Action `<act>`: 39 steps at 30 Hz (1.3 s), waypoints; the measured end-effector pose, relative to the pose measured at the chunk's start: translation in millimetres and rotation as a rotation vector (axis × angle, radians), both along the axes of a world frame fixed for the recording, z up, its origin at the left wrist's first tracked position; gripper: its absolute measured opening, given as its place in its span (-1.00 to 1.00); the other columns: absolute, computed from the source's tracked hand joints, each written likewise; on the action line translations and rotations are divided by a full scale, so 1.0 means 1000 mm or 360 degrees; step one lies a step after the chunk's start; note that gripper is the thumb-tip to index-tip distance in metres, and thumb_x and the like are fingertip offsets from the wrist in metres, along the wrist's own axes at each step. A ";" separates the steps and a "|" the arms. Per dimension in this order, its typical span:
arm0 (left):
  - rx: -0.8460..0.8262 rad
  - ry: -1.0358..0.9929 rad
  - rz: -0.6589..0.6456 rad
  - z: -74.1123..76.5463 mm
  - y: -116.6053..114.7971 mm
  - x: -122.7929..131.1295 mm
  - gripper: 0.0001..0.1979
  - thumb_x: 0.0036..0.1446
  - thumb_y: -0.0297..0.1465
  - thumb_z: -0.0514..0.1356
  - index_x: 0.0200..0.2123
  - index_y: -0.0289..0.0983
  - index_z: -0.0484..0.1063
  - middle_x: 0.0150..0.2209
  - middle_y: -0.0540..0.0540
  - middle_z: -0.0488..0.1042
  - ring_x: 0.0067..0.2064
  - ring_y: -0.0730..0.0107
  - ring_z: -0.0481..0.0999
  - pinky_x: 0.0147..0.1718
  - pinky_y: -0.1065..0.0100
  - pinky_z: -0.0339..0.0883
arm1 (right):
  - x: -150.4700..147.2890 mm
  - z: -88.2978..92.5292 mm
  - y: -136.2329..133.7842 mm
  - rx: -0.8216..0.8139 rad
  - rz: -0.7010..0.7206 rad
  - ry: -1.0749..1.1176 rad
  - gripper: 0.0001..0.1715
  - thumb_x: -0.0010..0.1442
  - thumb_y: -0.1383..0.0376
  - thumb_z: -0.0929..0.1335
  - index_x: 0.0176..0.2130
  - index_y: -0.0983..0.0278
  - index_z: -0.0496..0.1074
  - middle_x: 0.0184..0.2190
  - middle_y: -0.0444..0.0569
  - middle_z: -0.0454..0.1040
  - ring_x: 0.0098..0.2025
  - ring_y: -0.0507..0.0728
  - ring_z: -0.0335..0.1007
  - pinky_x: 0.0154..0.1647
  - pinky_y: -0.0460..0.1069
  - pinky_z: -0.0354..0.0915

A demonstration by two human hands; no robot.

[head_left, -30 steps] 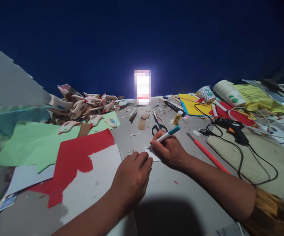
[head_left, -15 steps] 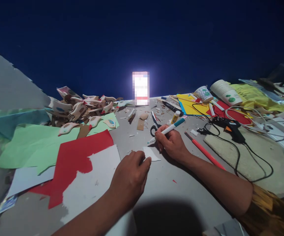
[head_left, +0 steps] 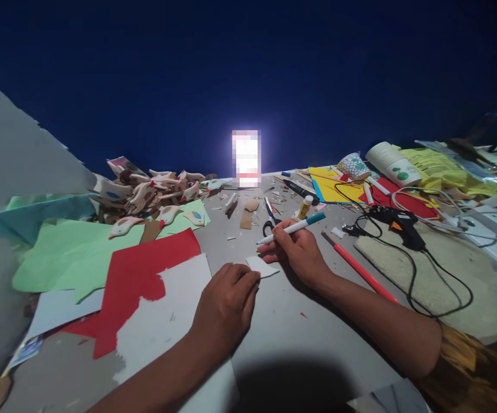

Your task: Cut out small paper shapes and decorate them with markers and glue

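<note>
My left hand is closed, thumb and fingers on the left end of a small white cutout, mid-table. My right hand grips a teal felt-tip marker, uncapped, nib pointing left, clear of the cutout on its far side. Scissors just beyond my right hand, glue stick farther. Glue gun right. Red sheet left, bird cutouts far left.
</note>
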State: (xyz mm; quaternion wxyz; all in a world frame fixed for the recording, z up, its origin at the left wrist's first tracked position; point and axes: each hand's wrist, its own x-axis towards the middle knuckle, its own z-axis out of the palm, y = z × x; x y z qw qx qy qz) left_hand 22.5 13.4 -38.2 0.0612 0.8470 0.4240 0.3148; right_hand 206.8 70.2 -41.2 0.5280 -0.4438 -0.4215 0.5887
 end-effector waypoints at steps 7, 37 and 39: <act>-0.0252 -0.0235 0.0038 0.009 0.003 0.000 -0.88 0.21 -0.53 0.21 -0.22 -0.24 0.51 -0.26 -0.09 0.61 -0.23 0.26 0.56 -0.23 0.21 0.47 | -0.005 0.002 -0.004 -0.0100 0.0091 0.0309 -0.42 0.13 -0.12 0.50 -0.18 0.19 0.26 -0.46 -0.10 0.59 -0.49 0.13 0.60 -0.47 0.00 0.56; -0.0514 0.0418 0.0394 0.011 0.004 0.000 -0.77 0.30 -0.26 0.20 -0.04 -0.18 0.51 -0.20 -0.07 0.48 -0.32 0.29 0.50 -0.37 0.30 0.25 | 0.018 -0.005 0.008 0.0817 0.0013 -0.0966 -0.70 0.36 0.15 0.29 -0.36 0.25 0.38 -0.48 -0.10 0.46 -0.40 0.08 0.42 -0.36 -0.05 0.27; -0.0486 0.0479 0.0384 0.009 0.004 0.000 -0.78 0.31 -0.26 0.18 -0.05 -0.17 0.53 -0.20 -0.06 0.47 -0.32 0.29 0.49 -0.37 0.30 0.23 | 0.018 -0.005 0.009 0.0849 0.0011 -0.1014 -0.71 0.36 0.16 0.28 -0.37 0.25 0.37 -0.47 -0.10 0.47 -0.40 0.08 0.42 -0.34 -0.04 0.27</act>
